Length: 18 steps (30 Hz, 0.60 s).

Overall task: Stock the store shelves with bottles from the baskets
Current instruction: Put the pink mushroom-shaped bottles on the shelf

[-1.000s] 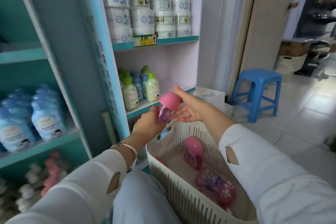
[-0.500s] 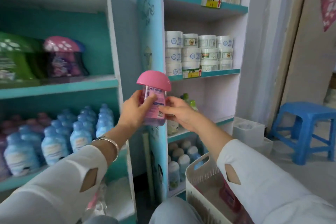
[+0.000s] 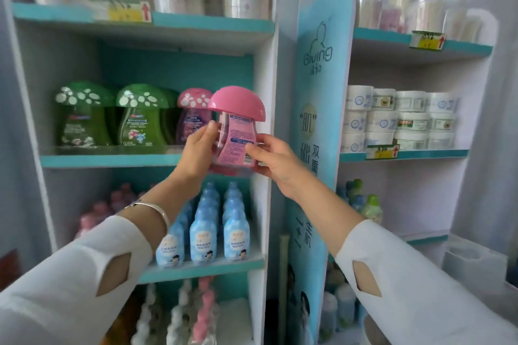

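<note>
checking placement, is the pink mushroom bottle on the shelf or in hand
In hand: left hand and right hand grip the pink mushroom bottle in front of the shelf.

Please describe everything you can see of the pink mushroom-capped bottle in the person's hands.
The pink bottle has a smooth, glossy pink dome cap like a mushroom and a translucent pink, waisted body that looks plastic, with a printed label and barcode facing the camera. It is upright, capped, held in the air before the middle shelf, just right of a spotted pink bottle standing there. The left hand grips its left side; the right hand holds its lower right edge.
</note>
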### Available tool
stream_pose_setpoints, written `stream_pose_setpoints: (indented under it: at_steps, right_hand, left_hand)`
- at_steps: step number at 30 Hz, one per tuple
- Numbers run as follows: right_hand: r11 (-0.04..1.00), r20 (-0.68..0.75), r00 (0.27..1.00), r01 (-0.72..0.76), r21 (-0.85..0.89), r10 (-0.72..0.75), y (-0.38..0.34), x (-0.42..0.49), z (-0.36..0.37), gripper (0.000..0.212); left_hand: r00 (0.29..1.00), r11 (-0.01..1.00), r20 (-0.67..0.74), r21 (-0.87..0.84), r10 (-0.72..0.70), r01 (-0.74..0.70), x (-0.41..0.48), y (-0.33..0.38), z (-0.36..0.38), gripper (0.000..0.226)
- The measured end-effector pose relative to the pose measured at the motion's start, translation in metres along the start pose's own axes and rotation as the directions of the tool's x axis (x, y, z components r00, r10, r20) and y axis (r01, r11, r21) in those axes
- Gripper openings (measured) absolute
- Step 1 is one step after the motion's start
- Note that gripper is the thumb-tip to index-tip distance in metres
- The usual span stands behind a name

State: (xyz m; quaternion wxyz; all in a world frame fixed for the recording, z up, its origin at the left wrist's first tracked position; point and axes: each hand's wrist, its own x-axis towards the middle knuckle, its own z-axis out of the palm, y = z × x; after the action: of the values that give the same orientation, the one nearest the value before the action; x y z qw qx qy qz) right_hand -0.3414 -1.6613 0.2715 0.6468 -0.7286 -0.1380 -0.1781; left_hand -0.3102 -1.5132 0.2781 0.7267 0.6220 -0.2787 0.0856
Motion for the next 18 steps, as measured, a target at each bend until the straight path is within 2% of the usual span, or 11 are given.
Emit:
stream_pose_setpoints:
  at_steps: [3, 5, 7, 10, 12, 14, 18]
  right_hand:
    - [0.999, 0.014, 0.999, 0.031, 0.013, -0.032, -0.01, 0.026, 0.017, 0.018]
    - [0.999, 0.015, 0.999, 0.041, 0.021, -0.041, -0.016, 0.043, 0.029, 0.022]
    - [0.998, -0.026, 0.998, 0.048, -0.028, -0.049, -0.02, 0.058, 0.043, 0.027]
    - [0.953, -0.12, 0.984, 0.09, -0.288, -0.129, -0.023, 0.086, 0.065, 0.026]
    - [0.911, -0.133, 0.983, 0.065, -0.406, -0.129, -0.027, 0.1, 0.078, 0.024]
    - [0.925, -0.105, 0.993, 0.009, -0.381, -0.053, -0.036, 0.109, 0.084, 0.024]
    - [0.98, 0.076, 0.984, -0.149, -0.133, 0.16, -0.045, 0.115, 0.086, 0.01]
  left_hand:
    - [0.949, 0.948, 0.161, -0.129, -0.27, 0.292, 0.015, 0.015, -0.02, 0.054]
    - [0.933, 0.927, 0.158, -0.145, -0.324, 0.347, 0.027, 0.023, -0.032, 0.057]
    - [0.938, 0.926, 0.117, -0.161, -0.326, 0.342, 0.038, 0.029, -0.04, 0.057]
    - [0.953, 0.938, 0.023, -0.167, -0.303, 0.302, 0.052, 0.034, -0.046, 0.053]
    - [0.964, 0.957, -0.044, -0.14, -0.262, 0.253, 0.061, 0.033, -0.047, 0.051]
    - [0.973, 0.967, -0.065, -0.143, -0.222, 0.211, 0.066, 0.031, -0.048, 0.055]
    - [0.987, 0.95, 0.086, -0.27, -0.138, 0.157, 0.068, 0.021, -0.043, 0.064]
